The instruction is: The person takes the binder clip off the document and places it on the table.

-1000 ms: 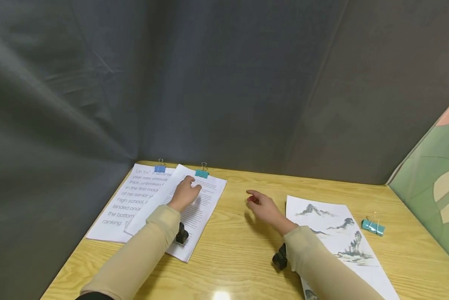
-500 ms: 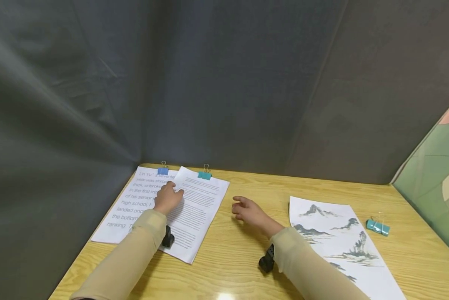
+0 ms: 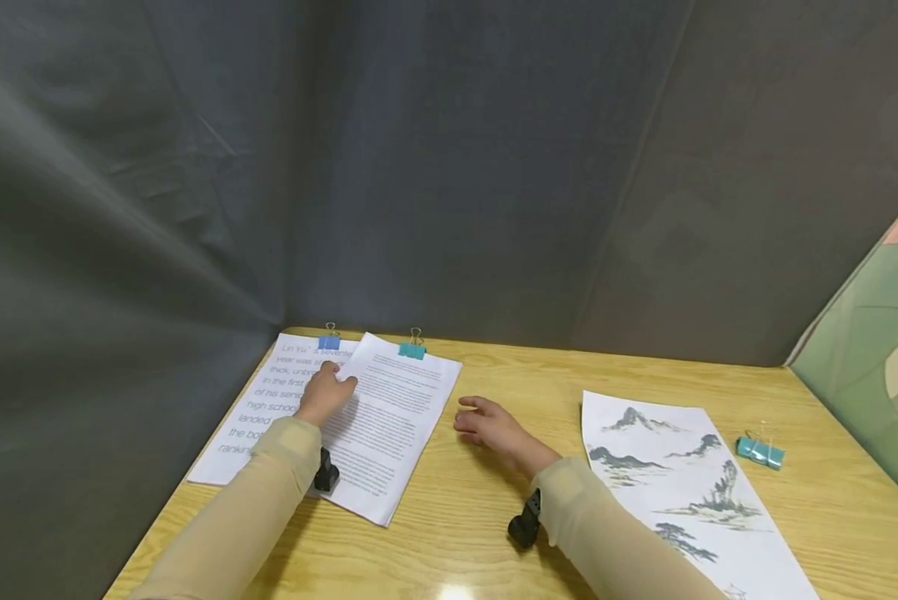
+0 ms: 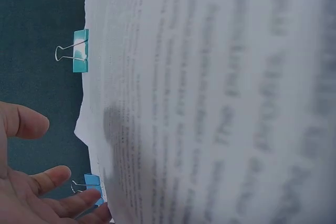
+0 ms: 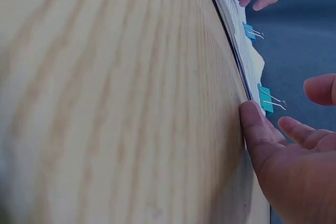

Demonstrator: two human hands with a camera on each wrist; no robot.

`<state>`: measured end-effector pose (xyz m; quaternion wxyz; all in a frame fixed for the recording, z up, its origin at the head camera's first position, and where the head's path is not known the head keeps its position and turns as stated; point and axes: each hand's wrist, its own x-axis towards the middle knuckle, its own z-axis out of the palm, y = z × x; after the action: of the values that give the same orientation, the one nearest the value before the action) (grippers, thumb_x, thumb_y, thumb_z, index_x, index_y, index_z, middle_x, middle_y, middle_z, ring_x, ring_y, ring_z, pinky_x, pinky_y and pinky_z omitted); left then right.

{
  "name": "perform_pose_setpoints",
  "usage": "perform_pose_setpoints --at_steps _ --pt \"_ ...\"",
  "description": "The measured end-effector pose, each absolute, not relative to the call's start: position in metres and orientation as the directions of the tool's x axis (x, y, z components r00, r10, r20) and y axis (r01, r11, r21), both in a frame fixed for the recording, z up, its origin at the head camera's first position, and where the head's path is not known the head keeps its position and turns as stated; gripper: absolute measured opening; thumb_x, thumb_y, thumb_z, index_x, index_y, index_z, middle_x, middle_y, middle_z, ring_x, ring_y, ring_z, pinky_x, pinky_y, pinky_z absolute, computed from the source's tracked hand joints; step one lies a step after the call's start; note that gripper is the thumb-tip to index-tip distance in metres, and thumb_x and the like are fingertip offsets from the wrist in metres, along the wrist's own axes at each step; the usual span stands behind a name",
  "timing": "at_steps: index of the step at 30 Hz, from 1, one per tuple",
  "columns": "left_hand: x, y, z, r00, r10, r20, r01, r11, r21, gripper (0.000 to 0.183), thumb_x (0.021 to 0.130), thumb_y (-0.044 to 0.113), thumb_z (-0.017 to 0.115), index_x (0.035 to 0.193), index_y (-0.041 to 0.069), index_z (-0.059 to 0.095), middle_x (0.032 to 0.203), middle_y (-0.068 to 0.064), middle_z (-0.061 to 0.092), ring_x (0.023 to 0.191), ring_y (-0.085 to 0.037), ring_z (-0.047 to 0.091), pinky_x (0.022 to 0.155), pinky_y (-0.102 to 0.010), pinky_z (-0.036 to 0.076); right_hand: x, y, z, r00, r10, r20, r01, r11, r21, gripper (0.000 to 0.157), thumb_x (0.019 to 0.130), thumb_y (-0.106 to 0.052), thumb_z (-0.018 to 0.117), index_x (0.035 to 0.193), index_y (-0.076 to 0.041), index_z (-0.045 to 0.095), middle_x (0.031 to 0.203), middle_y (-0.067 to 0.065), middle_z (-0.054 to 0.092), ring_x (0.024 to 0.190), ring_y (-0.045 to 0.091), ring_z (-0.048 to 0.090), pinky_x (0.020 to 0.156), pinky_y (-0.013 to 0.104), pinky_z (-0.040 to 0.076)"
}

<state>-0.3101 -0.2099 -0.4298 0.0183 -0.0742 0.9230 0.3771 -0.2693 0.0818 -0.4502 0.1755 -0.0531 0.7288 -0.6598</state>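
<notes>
In the head view my left hand (image 3: 326,395) hovers over the left side of a stack of printed sheets (image 3: 396,408), its fingers loose and spread. A teal binder clip (image 3: 412,350) grips the top edge of that stack. Partly beneath it lies a large-print document (image 3: 250,421) with a blue binder clip (image 3: 329,342). The left wrist view shows my left fingertips (image 4: 58,176) holding nothing. My right hand (image 3: 497,429) is right of the printed stack, low over the table, fingers relaxed; in the right wrist view its thumb and fingers (image 5: 257,135) stand apart.
Paper with an ink landscape painting (image 3: 666,475) lies on the right side of the wooden table (image 3: 509,367). A loose teal binder clip (image 3: 760,452) is beside it. A dark curtain (image 3: 449,167) hangs behind, with a patterned panel (image 3: 869,358) at right.
My left hand has moved left, from the stack's teal clip toward the large-print document. My right hand has shifted left toward the stack, its fingers loosening. The view has turned slightly.
</notes>
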Motion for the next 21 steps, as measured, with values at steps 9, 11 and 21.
perform_pose_setpoints --at_steps 9,11,21 --pt "-0.3039 -0.212 -0.4303 -0.989 -0.117 -0.087 -0.143 0.667 0.732 0.056 0.1 0.021 0.047 0.143 -0.014 0.035 0.142 -0.042 0.044 0.128 -0.051 0.048 0.109 -0.056 0.037 -0.2712 0.0809 -0.4549 -0.943 -0.274 -0.186 0.161 0.113 -0.98 0.045 0.106 -0.002 0.049 0.146 0.017 0.039 0.138 0.035 0.053 0.124 0.044 0.058 0.101 0.047 0.051" --pt "-0.3037 -0.2122 -0.4299 -0.989 -0.112 -0.098 -0.148 0.661 0.735 0.057 0.101 0.022 0.047 0.143 -0.014 0.034 0.143 -0.042 0.043 0.13 -0.052 0.046 0.11 -0.056 0.036 -0.2719 0.0805 -0.4566 -0.947 -0.259 -0.191 0.169 0.104 -0.98 0.045 0.106 -0.002 0.05 0.145 0.017 0.04 0.136 0.033 0.055 0.123 0.043 0.059 0.099 0.046 0.052" --pt "-0.3028 -0.209 -0.4293 -0.99 -0.091 -0.109 -0.142 0.642 0.753 0.056 0.1 0.02 0.048 0.142 -0.013 0.034 0.142 -0.041 0.045 0.132 -0.051 0.045 0.111 -0.056 0.036 -0.2751 0.0831 -0.4571 -0.945 -0.239 -0.226 0.227 0.021 -0.974 0.046 0.104 -0.002 0.05 0.145 0.017 0.04 0.124 0.029 0.06 0.112 0.032 0.064 0.095 0.04 0.054"
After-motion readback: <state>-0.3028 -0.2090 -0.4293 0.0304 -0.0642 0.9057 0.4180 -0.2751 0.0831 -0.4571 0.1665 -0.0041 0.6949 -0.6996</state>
